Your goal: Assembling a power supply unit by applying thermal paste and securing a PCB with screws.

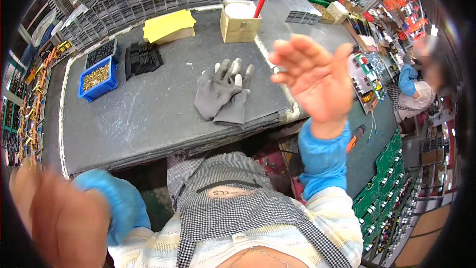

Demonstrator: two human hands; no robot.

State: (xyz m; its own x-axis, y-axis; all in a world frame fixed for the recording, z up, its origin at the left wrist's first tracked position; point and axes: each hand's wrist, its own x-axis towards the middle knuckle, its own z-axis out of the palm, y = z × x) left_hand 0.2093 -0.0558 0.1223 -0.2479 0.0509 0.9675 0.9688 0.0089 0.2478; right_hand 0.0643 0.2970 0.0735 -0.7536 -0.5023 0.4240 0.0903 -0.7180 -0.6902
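My right hand (pixel 317 82) is raised above the right part of the table, palm in view, fingers and thumb apart, holding nothing. At the lower left my left hand (pixel 64 213) is close to the camera and smeared by motion, so its fingers cannot be read. Both forearms wear blue sleeve covers. A pair of grey work gloves (pixel 223 92) with paler fingertips lies one over the other on the dark table mat (pixel 144 114); neither hand touches them.
A blue bin (pixel 98 79) of small brass-coloured parts stands at left, beside black parts (pixel 141 59). Behind are yellow sheets (pixel 170 26) and a box (pixel 240 24) with a white roll. Green circuit boards (pixel 379 183) and another person (pixel 416 87) are at right.
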